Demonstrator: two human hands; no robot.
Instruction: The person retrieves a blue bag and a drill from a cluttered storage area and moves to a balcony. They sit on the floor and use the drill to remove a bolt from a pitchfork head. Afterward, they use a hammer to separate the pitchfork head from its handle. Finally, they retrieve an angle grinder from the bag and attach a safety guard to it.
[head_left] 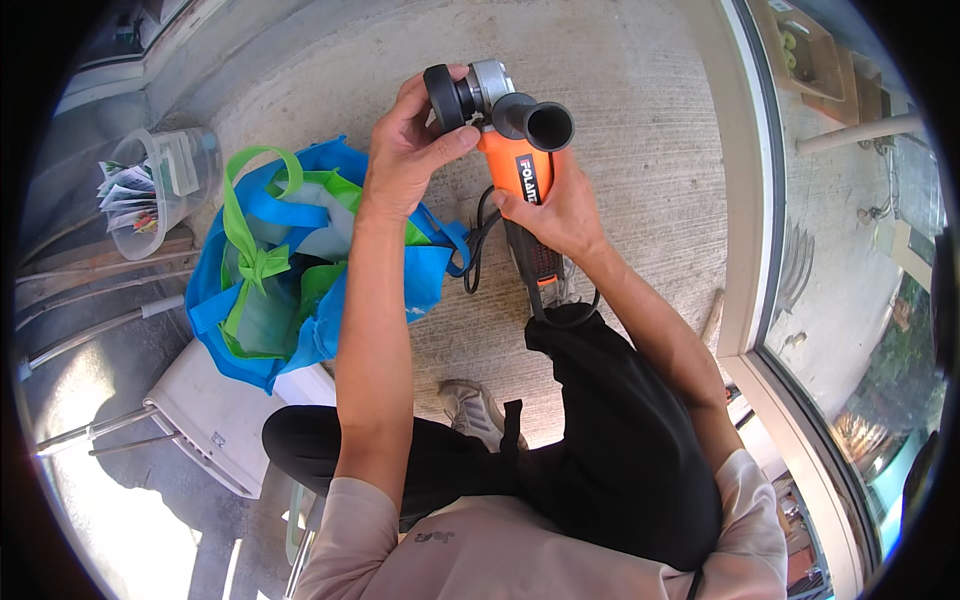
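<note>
An orange and black angle grinder or polisher [503, 165] is held up in front of me, its silver metal head [489, 82] pointing away. My right hand [563, 213] wraps round its orange body. A black side handle [549, 127] with a hollow round end sticks out from the head toward me. On the head's left side sits a thick black round pad [441, 97], which my left hand [405, 150] grips between thumb and fingers. The fingertips behind it are partly hidden. A black power cord [472, 270] hangs below the tool beside my right knee.
A blue and green shopping bag [262, 262] stands open on the left. Beyond it, a clear plastic tub [160, 215] of papers lies tilted. A white folding seat or panel [205, 415] is at lower left. A glass door frame [735, 190] borders the concrete floor [620, 80] on the right.
</note>
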